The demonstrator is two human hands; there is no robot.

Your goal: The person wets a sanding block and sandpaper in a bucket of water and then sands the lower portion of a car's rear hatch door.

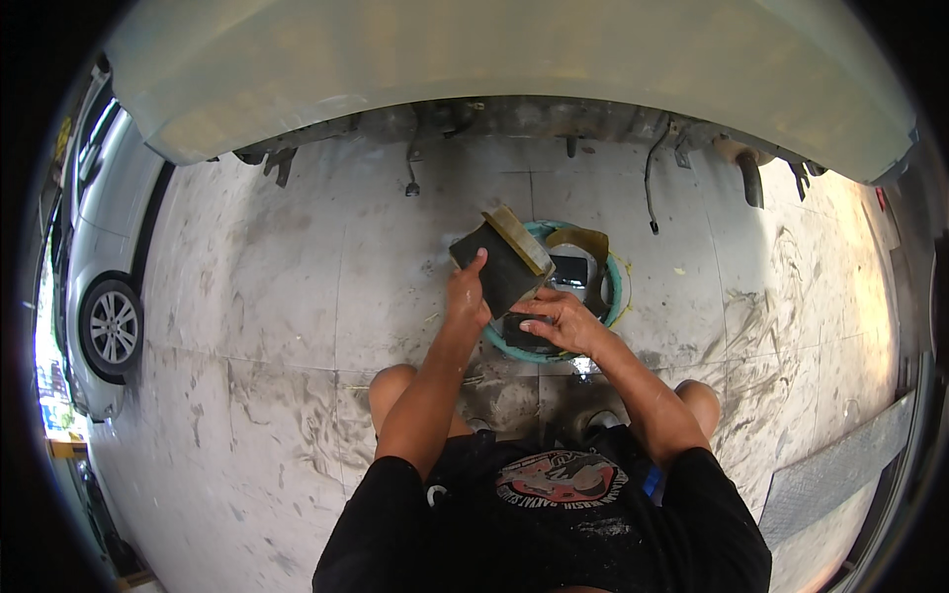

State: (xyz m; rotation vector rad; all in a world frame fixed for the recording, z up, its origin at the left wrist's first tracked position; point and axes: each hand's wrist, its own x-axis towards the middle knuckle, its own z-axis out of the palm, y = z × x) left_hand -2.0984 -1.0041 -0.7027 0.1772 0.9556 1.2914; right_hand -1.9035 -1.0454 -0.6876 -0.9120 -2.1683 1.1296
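Note:
My left hand (468, 287) grips a dark, flat sheet (494, 269), probably sandpaper, together with a pale tan block (514, 234) along its upper right edge. My right hand (554, 321) has curled fingers at the lower right corner of the sheet, apparently pinching it. Both hands are over a round teal tub (615, 287), which contains dark, glossy water (568, 273), a brownish curved piece (583, 240) and other dark material, partly hidden by my hands.
A pale car body panel (514, 54) spans the top, with dangling fittings (652, 178) below it. A silver car (104, 217) stands at left on the stained tiled floor (247, 415). A grey metal plate (830, 465) lies at right. My knees flank my forearms.

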